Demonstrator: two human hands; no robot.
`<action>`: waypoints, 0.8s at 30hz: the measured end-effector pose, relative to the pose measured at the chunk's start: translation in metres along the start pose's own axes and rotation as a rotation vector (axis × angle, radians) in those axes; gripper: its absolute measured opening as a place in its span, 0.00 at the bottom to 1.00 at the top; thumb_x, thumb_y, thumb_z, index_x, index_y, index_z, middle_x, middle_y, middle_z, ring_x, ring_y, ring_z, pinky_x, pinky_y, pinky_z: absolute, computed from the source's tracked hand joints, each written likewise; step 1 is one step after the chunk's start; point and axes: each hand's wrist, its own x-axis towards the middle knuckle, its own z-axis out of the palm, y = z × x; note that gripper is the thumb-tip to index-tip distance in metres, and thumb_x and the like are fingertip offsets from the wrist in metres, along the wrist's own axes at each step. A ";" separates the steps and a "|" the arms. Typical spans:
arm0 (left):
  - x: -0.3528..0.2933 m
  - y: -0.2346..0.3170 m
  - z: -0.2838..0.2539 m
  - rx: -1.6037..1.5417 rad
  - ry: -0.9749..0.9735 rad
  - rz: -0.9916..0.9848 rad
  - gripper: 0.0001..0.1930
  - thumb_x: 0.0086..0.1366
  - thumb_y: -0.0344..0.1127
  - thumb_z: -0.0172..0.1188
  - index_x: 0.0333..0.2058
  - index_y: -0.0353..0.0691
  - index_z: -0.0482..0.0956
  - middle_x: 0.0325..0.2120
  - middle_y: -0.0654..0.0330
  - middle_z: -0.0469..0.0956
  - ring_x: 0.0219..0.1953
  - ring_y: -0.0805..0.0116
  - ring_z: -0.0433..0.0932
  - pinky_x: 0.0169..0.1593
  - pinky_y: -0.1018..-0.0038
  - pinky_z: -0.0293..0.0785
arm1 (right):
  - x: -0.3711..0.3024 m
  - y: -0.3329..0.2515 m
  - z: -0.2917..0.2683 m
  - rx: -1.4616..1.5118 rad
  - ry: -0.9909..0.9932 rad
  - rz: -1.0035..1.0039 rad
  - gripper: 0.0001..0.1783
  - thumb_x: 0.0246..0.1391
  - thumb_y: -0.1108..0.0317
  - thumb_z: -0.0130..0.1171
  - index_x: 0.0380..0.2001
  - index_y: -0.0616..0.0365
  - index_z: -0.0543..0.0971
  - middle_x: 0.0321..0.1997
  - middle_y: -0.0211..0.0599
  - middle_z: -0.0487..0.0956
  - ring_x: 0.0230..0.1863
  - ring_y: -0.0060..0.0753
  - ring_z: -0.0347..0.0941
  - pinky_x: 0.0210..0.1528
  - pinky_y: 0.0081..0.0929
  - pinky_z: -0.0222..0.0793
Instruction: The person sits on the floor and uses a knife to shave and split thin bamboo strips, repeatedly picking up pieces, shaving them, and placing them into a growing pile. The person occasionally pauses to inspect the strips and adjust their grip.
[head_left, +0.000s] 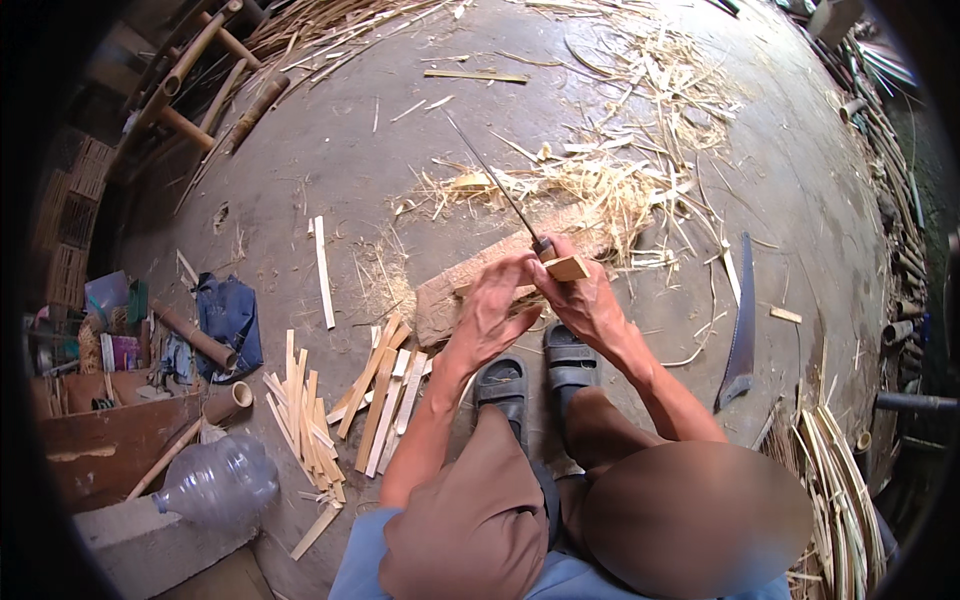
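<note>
My right hand [588, 305] is closed around the handle of a knife [490, 172]. Its long, thin dark blade points away to the upper left. A pale bamboo slat [568, 268] shows its end against the right hand's fingers; how it is held is partly hidden. Beside it, my left hand [492, 305] has its fingers stretched toward the right hand and its thumb spread apart. The left fingertips meet the right hand near the knife handle. Beneath both hands lies a rough wooden board [445, 300] on the floor.
Cut slats [305, 420] lie at the left, near a plastic bottle [222, 478] and blue cloth [228, 322]. Shavings [610, 190] heap beyond the board. A handsaw [740, 330] lies right, with bundled strips [835, 490] nearer me. Bamboo furniture [185, 90] stands far left.
</note>
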 end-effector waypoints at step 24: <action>0.040 -0.015 -0.004 -1.165 0.595 -0.271 0.24 0.75 0.55 0.45 0.47 0.39 0.75 0.33 0.66 0.71 0.36 0.76 0.65 0.49 0.77 0.61 | -0.027 -0.130 -0.052 0.480 -0.249 0.334 0.31 0.72 0.59 0.41 0.73 0.50 0.51 0.33 0.35 0.71 0.18 0.19 0.66 0.17 0.18 0.64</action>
